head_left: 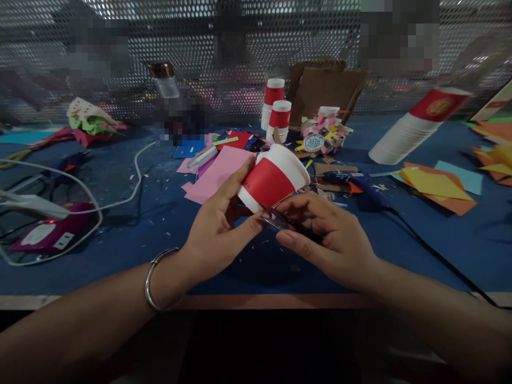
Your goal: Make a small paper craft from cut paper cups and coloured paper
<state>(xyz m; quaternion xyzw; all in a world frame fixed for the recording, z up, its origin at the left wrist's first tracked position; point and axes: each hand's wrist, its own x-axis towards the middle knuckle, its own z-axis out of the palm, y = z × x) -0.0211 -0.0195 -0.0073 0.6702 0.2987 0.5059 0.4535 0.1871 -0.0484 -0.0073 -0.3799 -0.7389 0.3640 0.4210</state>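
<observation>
The person at the blue bench (116, 248) has the left hand (216, 229) curled round a red-and-white paper cup (270, 184), tilted above the surface; the right hand (334, 234) pinches a dark metal tool (277, 220), its tip by the cup's lower side; pink paper (220, 173) lies behind; a blue glue gun (366, 193) rests over on the right, near yellow paper (436, 182).
</observation>
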